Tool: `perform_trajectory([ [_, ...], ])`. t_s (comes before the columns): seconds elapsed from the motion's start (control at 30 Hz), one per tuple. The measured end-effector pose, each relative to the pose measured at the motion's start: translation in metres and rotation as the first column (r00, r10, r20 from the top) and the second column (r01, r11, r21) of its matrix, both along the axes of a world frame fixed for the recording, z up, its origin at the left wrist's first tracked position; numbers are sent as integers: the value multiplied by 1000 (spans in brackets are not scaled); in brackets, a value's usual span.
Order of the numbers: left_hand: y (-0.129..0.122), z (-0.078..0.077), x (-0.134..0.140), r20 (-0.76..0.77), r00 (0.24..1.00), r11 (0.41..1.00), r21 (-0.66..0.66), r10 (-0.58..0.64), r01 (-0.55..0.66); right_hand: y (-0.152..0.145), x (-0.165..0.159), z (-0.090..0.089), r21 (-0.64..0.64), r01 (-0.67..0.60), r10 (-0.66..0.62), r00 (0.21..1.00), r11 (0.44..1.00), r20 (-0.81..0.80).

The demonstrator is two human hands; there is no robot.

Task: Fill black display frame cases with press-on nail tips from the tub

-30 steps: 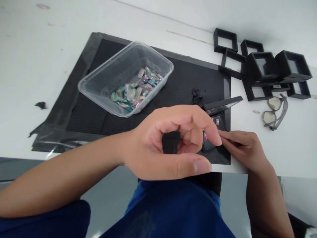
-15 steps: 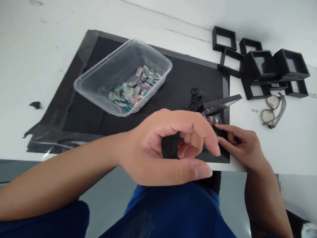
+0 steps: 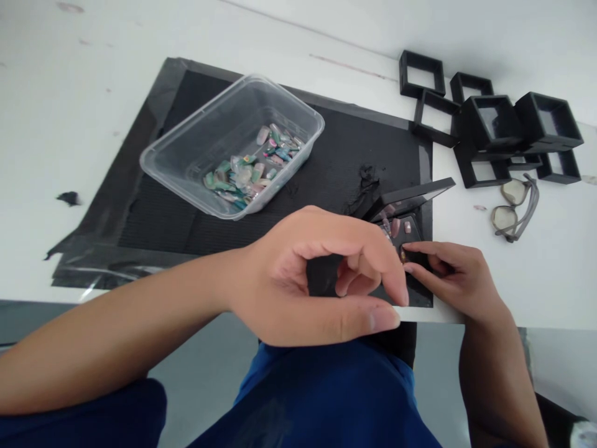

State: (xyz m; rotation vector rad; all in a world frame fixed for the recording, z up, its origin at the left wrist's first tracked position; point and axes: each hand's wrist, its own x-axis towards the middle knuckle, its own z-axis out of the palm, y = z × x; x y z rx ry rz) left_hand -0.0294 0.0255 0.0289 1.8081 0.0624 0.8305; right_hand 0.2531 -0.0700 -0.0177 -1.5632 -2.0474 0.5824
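My left hand (image 3: 321, 280) is raised in the foreground, its fingers curled and the tips of thumb and index finger meeting in a loose pinch; I see nothing between them. My right hand (image 3: 459, 274) rests at the mat's right edge, thumb and index finger pinching a small amber press-on nail (image 3: 403, 254). That nail is over the tray of a hinged black case (image 3: 422, 230), whose lid (image 3: 415, 194) is tilted up. Inside the case lie a pinkish nail (image 3: 395, 228) and a pale one (image 3: 407, 227). My left hand hides part of the case.
A clear plastic tub (image 3: 175, 152) with many loose press-on nails (image 3: 242, 177) stands on the black mat (image 3: 153, 218). Several black square frames (image 3: 494, 124) are piled at the back right. Glasses (image 3: 508, 218) lie in front of them. Black scraps (image 3: 368, 177) lie behind the case.
My right fingertips have moved slightly left and down from the pale nail, and the amber nail now shows at them. My left index fingertip has come down to the thumb, closing the gap.
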Motion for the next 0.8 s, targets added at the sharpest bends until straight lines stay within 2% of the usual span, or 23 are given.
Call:
perform_trajectory([
  [0.23,-3,0,-2,-11,1000,1000,-1,15,-15,0,-1,0,-1,33,-33,999,999,-2],
  [0.4,-8,1,-6,-117,991,993,-98,59,-71,0,-1,-2,17,26,-27,999,1000,17],
  [0.5,-10,1,-7,-145,988,990,-123,45,-63,0,-1,-2,17,27,-27,999,1000,25],
  [0.63,-13,11,-8,-182,980,986,-127,81,-105,1,-3,-2,31,38,-39,998,999,46],
  [0.7,-16,17,-13,-143,979,977,-134,146,-165,1,-4,-1,52,31,-34,998,998,55],
  [0.73,-16,18,-18,-124,966,961,-131,227,-243,2,-5,-1,66,20,-24,998,998,60],
  [0.8,-12,14,-29,-207,897,910,-60,391,-410,3,-6,-1,95,-7,0,997,995,74],
])
